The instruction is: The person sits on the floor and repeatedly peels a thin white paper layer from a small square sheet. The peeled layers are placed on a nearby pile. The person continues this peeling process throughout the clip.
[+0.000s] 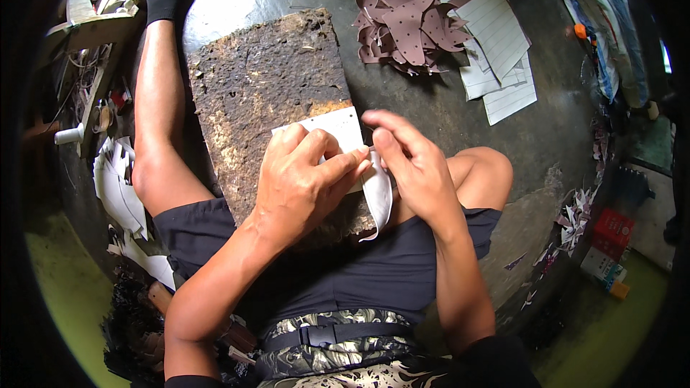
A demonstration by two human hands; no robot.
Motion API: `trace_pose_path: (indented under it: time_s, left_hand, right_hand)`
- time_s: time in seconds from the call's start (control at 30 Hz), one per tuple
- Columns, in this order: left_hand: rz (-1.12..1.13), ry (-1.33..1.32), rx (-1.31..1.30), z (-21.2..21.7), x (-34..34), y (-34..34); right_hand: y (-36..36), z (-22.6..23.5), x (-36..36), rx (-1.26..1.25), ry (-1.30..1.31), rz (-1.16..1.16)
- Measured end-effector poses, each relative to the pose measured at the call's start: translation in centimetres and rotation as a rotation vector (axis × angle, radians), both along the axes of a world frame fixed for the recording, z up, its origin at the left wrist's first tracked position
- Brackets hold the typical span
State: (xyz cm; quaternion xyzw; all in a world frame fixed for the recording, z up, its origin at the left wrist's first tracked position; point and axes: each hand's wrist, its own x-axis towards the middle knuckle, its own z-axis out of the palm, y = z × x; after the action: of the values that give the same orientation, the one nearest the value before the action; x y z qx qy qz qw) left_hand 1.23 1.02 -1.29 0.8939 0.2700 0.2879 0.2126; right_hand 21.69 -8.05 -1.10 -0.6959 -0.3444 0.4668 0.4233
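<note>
A scarred, dark brown board (pixel 269 65) lies across my lap and between my legs. On its near right part rests a white flat piece (pixel 338 126) with small dark holes near its edge. My left hand (pixel 298 172) is over this piece, its thumb and fingertips pinched at the top of a pale curved strip (pixel 377 197). The strip hangs down past the board's right edge; whether it joins the white piece is hidden. Close to those fingertips, my right hand (pixel 420 176) has its fingers bent and its thumb raised. What it grips is hidden behind the fingers.
Beyond the board to the right lies a heap of brown cut pieces (pixel 410 25) with small holes. Lined pale sheets (pixel 489 29) overlap beside it. White scraps (pixel 118 183) and a thread spool (pixel 70 135) are at left. A red box (pixel 612 230) stands at right.
</note>
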Motion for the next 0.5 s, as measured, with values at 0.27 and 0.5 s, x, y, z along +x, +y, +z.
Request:
trace_pose_path:
  time_s: [0.27, 0.5]
  left_hand:
    - [0.035, -0.023, -0.112, 1.1, -0.8, -1.2]
    - [0.11, -0.199, -0.507, 5.0, -10.1, -4.6]
  right_hand:
    - [2.9, 1.5, 3.0, -0.055, -0.132, 0.045]
    - [6.4, 3.3, 11.5, 0.457, 0.035, -0.181]
